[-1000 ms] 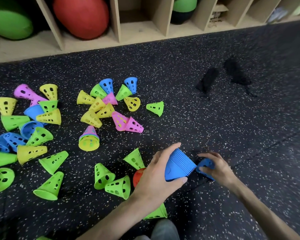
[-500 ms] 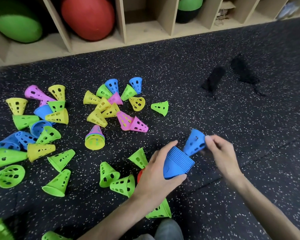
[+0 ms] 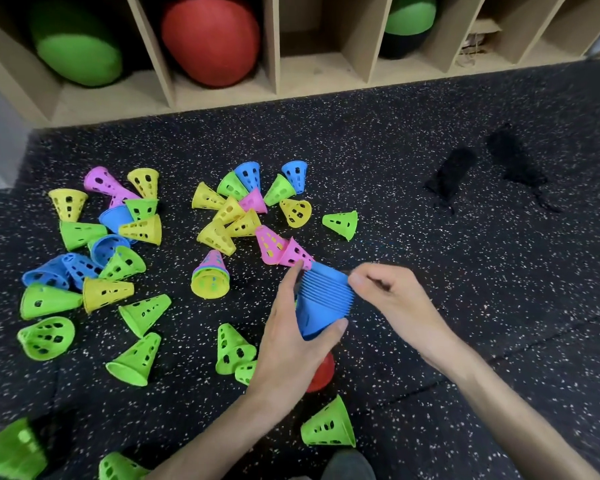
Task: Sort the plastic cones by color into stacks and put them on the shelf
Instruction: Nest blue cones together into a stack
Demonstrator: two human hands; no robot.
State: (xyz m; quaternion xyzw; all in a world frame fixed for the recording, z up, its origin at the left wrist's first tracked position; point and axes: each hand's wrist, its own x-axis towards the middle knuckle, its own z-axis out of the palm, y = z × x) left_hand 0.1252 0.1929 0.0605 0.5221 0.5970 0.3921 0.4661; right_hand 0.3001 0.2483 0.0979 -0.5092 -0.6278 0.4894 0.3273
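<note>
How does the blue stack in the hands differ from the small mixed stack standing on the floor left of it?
The blue stack is one colour; the mixed stack shows pink, blue and yellow layers. The blue stack holds many nested cones and is held off the floor, gripped by the left hand with the right hand at its rims; the mixed stack has only a few cones and stands untouched on the floor. Both are nested plastic cones.

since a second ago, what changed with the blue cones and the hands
The right hand lifted a loose blue cone off the floor and set it onto the blue stack; its grip now rests at the stack's rim. The left hand kept holding the stack. The scattered cones stayed put.
</note>
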